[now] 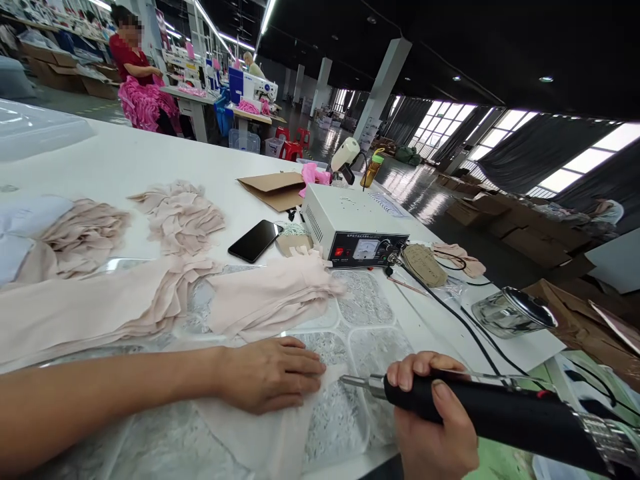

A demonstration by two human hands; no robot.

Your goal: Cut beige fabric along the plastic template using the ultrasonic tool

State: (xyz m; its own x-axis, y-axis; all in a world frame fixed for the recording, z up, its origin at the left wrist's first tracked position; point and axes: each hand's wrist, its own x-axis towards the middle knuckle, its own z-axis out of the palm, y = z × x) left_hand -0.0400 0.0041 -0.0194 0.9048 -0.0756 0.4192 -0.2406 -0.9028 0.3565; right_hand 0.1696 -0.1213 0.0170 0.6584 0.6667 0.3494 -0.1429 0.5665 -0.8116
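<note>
Pale pink fabric (pixel 273 297) lies in loose stacks across a white table (pixel 125 160) at the centre of the frame. At lower centre, the worker's left hand (pixel 270 373) presses flat, fingers spread and gripping nothing, on a thin sheet of cloth (pixel 265 433) that covers a clear, lace-patterned mat (pixel 365 300). At lower right, the right hand (pixel 435 420) is clenched around the black handle of a handheld cutting tool (pixel 500 413), whose metal tip (pixel 353 381) points left, just beside the left fingertips and at the edge of the cloth.

A black cable (pixel 450 313) runs from the lower right up to a white control box (pixel 350 227) with a dial and red switch, standing at centre frame. A black phone (pixel 255 241) lies face up just left of the box, and a piece of cardboard (pixel 275 188) sits behind it. More pink cut pieces (pixel 177 213) are heaped at left. A shiny metal cup (pixel 510 312) lies tipped on its side at right, near the table's edge.

In the upper left of the frame, a person in a red top (pixel 131 57) sits at a sewing station with bright pink ruffled fabric (pixel 145 103). Cardboard boxes (pixel 525 227) line the floor at right.
</note>
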